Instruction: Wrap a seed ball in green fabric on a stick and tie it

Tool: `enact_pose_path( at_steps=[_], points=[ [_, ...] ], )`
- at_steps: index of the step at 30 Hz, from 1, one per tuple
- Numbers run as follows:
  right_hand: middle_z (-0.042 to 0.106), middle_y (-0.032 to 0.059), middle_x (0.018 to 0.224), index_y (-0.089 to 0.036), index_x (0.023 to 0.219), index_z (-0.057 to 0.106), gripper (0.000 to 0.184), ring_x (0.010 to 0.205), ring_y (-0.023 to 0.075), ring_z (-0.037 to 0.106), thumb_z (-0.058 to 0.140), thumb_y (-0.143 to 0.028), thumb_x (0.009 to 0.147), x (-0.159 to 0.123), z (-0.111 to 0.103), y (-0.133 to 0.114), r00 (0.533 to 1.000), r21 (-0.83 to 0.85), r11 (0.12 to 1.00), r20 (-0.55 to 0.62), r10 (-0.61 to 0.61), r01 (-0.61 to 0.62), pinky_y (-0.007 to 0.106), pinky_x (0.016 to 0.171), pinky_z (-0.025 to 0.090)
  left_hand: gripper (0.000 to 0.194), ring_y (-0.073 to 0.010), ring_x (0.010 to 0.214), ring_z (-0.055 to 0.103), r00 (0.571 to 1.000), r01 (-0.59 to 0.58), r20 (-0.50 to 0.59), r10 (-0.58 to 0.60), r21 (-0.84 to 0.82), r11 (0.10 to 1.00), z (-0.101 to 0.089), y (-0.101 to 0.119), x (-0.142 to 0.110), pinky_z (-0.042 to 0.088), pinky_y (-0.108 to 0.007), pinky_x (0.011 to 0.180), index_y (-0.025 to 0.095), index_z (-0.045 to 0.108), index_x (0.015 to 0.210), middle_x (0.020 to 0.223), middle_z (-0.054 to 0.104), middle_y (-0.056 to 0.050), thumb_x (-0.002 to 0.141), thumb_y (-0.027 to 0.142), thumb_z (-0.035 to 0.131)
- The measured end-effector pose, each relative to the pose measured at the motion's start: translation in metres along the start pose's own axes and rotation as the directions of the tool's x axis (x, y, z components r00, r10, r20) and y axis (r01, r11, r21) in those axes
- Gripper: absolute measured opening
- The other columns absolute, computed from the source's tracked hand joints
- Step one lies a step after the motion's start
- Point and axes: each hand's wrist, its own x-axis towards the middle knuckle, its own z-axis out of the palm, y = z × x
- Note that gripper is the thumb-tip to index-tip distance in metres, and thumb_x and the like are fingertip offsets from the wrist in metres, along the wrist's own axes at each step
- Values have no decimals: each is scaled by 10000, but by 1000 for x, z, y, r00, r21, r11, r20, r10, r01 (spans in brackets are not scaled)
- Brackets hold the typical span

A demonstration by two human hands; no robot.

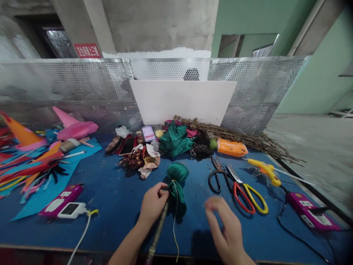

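My left hand (154,202) is closed around the top of a cord-wrapped stick (157,235), at the edge of a green satin cloth (180,200). The cloth is bunched into a round head above a tie, with a loose tail below it. A thin pale string (174,224) hangs from the tie down to the table's front edge. To the right of the cloth, my right hand (224,228) is raised over the table with fingers bent and apart, holding nothing. Beyond it lie black-handled scissors (216,176) and red-and-yellow-handled scissors (245,193).
A yellow glue gun (266,171) and a purple power strip (311,211) lie at right. Dry twigs (242,136), an orange packet (231,147) and green fabric (176,140) line the back. Another power strip (63,200) and colourful craft pieces (33,165) are at left.
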Motion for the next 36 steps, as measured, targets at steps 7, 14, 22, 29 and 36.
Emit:
enact_pose_path(
  at_steps=[7,14,22,29,36],
  points=[
    [639,116,1037,-191,1194,510,803,914,260,622,801,-499,512,84,73,30,733,224,703,95,674,-675,327,691,489,146,-142,527,473,997,-76,-29,77,43,996,19,6,-8,302,-237,550,206,633,800,519,506,51,746,294,529],
    [657,36,855,-204,1031,603,594,786,219,607,777,-485,537,107,75,29,841,206,818,62,537,-538,332,730,474,152,-144,569,487,989,-130,56,134,-63,989,16,19,-6,333,-242,563,201,655,782,602,583,19,773,310,548],
    [657,36,957,-207,1104,578,600,848,220,607,761,-458,591,173,14,4,938,272,921,-126,322,-279,348,787,475,176,-114,573,421,942,-254,94,323,-431,866,4,75,21,336,-226,554,170,621,714,594,501,21,739,344,634],
    [646,51,1039,-220,1134,559,611,894,231,612,750,-475,613,202,-6,-1,926,309,931,-252,280,-197,356,817,485,315,-138,606,453,792,-409,110,601,-635,655,-4,97,49,356,-276,588,177,598,514,615,519,-29,715,411,664],
    [635,55,1014,-209,1140,537,627,873,233,610,742,-471,609,202,-14,9,887,358,909,-318,334,-213,359,797,491,474,-70,404,330,937,-325,-110,332,-623,712,-17,86,70,280,-253,425,173,508,458,601,589,-30,758,535,568]
  ],
)
